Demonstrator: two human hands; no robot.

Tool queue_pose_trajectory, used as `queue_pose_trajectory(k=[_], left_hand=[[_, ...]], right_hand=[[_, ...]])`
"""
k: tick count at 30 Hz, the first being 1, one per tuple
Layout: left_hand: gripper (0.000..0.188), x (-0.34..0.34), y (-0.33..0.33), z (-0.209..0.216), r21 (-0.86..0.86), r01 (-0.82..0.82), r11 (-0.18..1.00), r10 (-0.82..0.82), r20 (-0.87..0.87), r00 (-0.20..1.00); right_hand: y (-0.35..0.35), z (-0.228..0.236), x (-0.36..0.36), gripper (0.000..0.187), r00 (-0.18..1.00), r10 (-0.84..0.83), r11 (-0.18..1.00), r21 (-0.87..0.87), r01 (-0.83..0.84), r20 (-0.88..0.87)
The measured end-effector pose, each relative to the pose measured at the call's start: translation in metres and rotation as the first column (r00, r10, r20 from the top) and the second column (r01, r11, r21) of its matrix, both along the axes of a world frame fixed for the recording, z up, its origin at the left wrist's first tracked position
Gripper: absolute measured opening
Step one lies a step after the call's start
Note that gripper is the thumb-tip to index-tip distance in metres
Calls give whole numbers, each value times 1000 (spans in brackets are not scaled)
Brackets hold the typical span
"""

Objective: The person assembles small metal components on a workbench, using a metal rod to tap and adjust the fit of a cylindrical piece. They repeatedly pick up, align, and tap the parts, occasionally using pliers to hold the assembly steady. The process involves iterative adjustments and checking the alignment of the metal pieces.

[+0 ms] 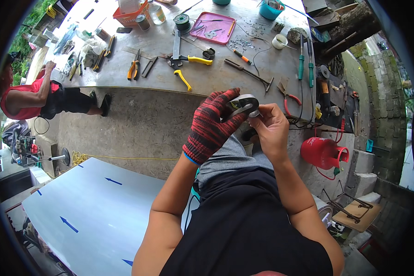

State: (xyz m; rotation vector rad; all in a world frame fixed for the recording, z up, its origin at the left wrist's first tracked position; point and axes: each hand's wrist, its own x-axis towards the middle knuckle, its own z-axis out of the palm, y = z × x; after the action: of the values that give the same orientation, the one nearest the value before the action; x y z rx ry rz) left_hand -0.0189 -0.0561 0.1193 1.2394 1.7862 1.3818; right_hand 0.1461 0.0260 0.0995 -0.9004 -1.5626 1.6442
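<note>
A curled grey and black metal piece (247, 102) is held up just off the near edge of the workbench. My left hand (212, 125), in a red and black knitted glove, is closed around its left side. The bare fingers of my right hand (272, 128) pinch its right end, partly hiding that end. On the bench beyond lie yellow-handled snips (181, 73), a T-shaped metal tool (250, 74) and a screwdriver with an orange and black handle (242, 57). Red-handled pliers (290, 102) rest near the edge, right of my right hand.
The metal workbench (161, 83) also bears orange-handled pliers (134, 68), a pink tray (223, 20) and a wire spool (182, 22). Soldering irons with green handles (301, 66) lie right. A red gas cylinder (318, 152) stands right; another person (37, 94) is left. A pale sheet (101, 202) lies lower left.
</note>
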Motion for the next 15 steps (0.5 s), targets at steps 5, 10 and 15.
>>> queue_pose_trajectory(k=[5,10,15], left_hand=[[52,4,-2,-6,-17,-23,1000,22,-69,997],[52,5,-2,-7,-27,-24,999,22,-77,997],[53,8,-2,-6,5,-64,998,64,-19,998]], right_hand=[[-2,1,1,24,1000,-27,1000,-3,27,9],[-4,0,3,24,997,-48,999,19,47,60],[-4,0,0,25,999,-33,999,41,32,29]])
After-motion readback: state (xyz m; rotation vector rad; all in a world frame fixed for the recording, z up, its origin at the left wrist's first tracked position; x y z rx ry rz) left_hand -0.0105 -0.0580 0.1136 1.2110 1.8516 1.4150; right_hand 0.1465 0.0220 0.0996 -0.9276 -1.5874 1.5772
